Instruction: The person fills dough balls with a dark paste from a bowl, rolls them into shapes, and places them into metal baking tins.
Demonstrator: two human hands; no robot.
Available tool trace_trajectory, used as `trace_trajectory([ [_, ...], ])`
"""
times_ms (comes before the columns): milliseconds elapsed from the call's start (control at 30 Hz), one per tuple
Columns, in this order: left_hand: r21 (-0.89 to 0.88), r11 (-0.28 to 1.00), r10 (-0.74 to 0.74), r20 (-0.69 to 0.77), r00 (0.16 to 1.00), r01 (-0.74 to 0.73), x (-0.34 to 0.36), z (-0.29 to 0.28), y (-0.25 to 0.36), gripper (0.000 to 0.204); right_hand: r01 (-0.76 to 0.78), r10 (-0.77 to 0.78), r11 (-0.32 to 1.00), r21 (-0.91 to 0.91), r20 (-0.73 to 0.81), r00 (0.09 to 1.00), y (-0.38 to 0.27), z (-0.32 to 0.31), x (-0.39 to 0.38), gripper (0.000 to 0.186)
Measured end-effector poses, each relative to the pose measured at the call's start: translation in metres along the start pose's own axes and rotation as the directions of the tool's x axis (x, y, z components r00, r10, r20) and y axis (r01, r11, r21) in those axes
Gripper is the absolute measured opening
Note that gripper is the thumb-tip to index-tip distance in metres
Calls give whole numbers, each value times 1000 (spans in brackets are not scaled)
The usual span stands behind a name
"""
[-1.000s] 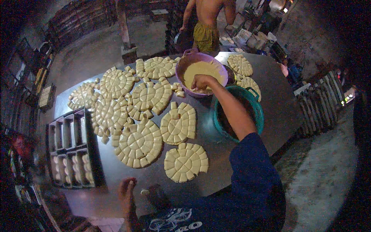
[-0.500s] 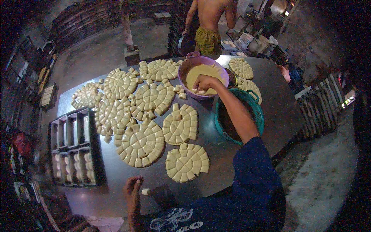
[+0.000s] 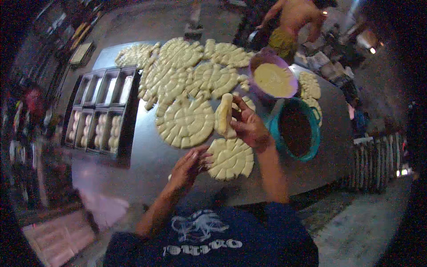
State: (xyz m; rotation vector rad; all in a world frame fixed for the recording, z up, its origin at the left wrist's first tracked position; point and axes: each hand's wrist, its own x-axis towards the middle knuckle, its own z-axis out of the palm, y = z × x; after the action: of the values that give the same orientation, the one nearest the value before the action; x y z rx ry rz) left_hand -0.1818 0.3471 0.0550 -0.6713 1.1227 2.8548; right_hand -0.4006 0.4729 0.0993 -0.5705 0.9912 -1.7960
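Observation:
In my right hand (image 3: 251, 127) a flattened strip of dough (image 3: 225, 115) stands nearly upright, with yellow paste smeared along it. My fingers pinch its right side. My left hand (image 3: 189, 165) is lower and to the left, fingers stretched toward the right and slightly blurred, holding nothing I can see. It is beside the nearest cut dough round (image 3: 230, 160). Another scored round (image 3: 184, 122) lies just beyond it. To the right, a purple basin (image 3: 292, 91) holds yellow paste (image 3: 273, 78), and a teal bucket (image 3: 272, 129) has dark contents.
More dough rounds cut into pieces (image 3: 180, 53) cover the table's (image 3: 144, 133) far side. At left stands a dark set of baking pans (image 3: 133, 95), the near compartments filled with dough balls (image 3: 101, 133). Beyond the table a person (image 3: 296, 20) stands. Slatted wood (image 3: 376, 162) is at the right.
My right hand has left the yellow paste and come back to the middle, now holding the dough strip. My left hand has moved up and right toward it. The view has shifted.

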Motion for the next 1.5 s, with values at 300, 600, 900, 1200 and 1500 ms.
trace_trajectory([
  [300, 524, 832, 259, -80, 963, -180, -49, -9, 5, 28, -56, 61, 998, 43, -142, 988, 71, 94, -48, 81],
  [600, -322, 936, 98, -157, 983, -145, -57, -37, 27, 25, 206, -312, 891, -404, -217, 925, 132, 114, -54, 37],
  [900, 401, 879, 302, -50, 952, -258, -88, -57, 61, 20, 404, -295, -289, -868, 482, 825, 119, 151, -57, 46],
  [1200, 603, 711, 256, 258, 932, -362, -112, -93, 86, 20, 177, -251, 190, -966, 126, 960, 103, 185, -40, 32],
  [1500, 163, 986, -62, 109, 992, 44, -111, -132, 83, 34, 429, -372, -46, -902, 414, 831, 126, 209, -25, 33],
])
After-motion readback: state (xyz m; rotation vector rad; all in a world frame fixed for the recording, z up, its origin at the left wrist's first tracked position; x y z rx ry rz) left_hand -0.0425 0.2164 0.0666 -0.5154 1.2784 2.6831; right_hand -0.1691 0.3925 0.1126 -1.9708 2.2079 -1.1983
